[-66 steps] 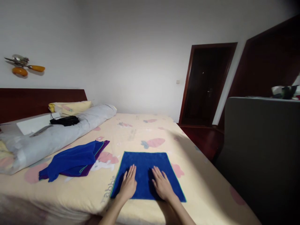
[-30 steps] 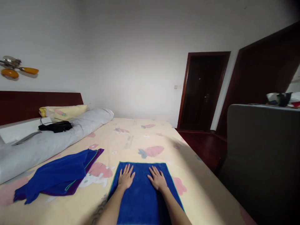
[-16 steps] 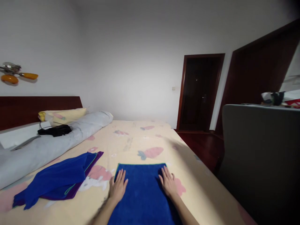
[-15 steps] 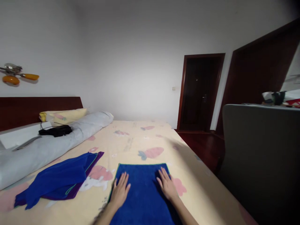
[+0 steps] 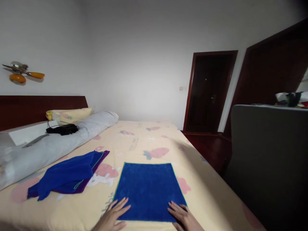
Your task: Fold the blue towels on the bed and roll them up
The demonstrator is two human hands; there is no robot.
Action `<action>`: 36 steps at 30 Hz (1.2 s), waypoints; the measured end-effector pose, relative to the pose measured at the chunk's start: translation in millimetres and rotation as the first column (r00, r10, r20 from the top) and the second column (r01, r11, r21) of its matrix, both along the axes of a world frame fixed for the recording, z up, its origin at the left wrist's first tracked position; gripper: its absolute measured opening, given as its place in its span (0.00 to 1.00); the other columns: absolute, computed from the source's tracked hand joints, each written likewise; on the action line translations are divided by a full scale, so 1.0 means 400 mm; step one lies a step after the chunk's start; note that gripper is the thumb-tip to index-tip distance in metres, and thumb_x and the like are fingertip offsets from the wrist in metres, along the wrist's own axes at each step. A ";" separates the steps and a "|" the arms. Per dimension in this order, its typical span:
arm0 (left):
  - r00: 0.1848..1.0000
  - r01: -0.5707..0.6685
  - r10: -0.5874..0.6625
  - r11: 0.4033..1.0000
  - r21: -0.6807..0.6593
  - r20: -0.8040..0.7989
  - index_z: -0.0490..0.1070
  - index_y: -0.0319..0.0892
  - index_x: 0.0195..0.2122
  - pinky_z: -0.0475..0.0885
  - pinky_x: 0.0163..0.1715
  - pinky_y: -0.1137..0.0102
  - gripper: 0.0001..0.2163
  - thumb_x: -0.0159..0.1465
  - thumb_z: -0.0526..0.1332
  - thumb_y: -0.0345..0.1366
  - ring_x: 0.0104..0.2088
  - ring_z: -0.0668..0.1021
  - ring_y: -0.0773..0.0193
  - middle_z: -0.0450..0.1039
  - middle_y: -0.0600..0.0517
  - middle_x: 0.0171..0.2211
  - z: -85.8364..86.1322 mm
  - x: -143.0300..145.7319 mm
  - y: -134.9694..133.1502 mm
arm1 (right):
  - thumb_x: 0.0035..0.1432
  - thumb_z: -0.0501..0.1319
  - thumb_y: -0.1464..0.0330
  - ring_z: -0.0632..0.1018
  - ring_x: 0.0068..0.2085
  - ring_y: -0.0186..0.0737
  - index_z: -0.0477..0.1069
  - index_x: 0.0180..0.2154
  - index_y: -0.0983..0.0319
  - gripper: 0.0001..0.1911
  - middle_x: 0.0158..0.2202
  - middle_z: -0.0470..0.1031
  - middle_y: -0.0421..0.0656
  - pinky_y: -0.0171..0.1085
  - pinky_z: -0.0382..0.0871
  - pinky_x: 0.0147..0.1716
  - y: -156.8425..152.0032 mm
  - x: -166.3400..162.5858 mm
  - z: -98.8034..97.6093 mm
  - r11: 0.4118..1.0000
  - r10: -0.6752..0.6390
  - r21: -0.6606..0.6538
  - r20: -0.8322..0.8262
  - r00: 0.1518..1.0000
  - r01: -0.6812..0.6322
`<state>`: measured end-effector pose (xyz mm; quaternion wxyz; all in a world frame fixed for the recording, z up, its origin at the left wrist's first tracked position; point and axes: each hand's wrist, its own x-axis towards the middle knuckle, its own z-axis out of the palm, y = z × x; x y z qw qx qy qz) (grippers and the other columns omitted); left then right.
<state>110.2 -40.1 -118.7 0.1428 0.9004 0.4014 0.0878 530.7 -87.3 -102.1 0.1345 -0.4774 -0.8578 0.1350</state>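
Observation:
A folded dark blue towel (image 5: 149, 189) lies flat on the yellow printed bed sheet (image 5: 144, 141). My left hand (image 5: 115, 211) rests at the towel's near left corner, fingers stretched out and spread, touching its edge. My right hand (image 5: 183, 216) lies at the near right corner, fingers flat on the towel's edge. Neither hand holds anything. A second blue cloth with purple trim (image 5: 69, 173) lies crumpled on the sheet to the left.
A rolled grey quilt (image 5: 53, 144) with a black object (image 5: 63, 129) on it runs along the left, by a yellow pillow (image 5: 69, 114) and dark headboard (image 5: 36, 106). A grey upholstered piece (image 5: 269, 154) stands to the right. A dark doorway (image 5: 209, 93) is behind.
Both hands have slid back along the towel from its far half to its near corners, moving apart. The towel stays flat. The view has shifted slightly.

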 end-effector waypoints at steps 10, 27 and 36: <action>0.994 0.062 0.005 0.811 0.581 -0.112 0.68 0.51 0.58 0.70 0.55 0.66 0.21 0.66 0.53 0.27 0.55 0.74 0.62 0.70 0.54 0.56 -0.064 -0.126 -0.010 | 0.68 0.50 0.62 0.73 0.56 0.47 0.69 0.57 0.55 0.20 0.56 0.70 0.49 0.46 0.66 0.54 -0.015 0.119 -0.092 0.952 -0.059 0.305 0.113 0.992 0.022; 0.968 -0.204 0.144 0.930 0.305 0.206 0.77 0.52 0.45 0.74 0.47 0.71 0.14 0.65 0.55 0.31 0.45 0.79 0.64 0.79 0.54 0.43 -0.062 -0.157 -0.029 | 0.64 0.52 0.60 0.74 0.34 0.42 0.70 0.30 0.58 0.14 0.31 0.73 0.45 0.40 0.66 0.36 -0.060 0.107 -0.028 0.937 -0.224 0.228 -0.193 0.955 0.266; 0.717 -0.487 0.484 0.863 -0.137 0.501 0.72 0.42 0.41 0.73 0.39 0.71 0.17 0.65 0.51 0.48 0.37 0.78 0.62 0.77 0.50 0.37 -0.047 -0.087 0.030 | 0.61 0.46 0.58 0.73 0.33 0.41 0.64 0.33 0.61 0.16 0.30 0.73 0.44 0.37 0.65 0.35 0.028 0.050 -0.019 0.894 -0.432 -0.133 -0.507 0.746 0.428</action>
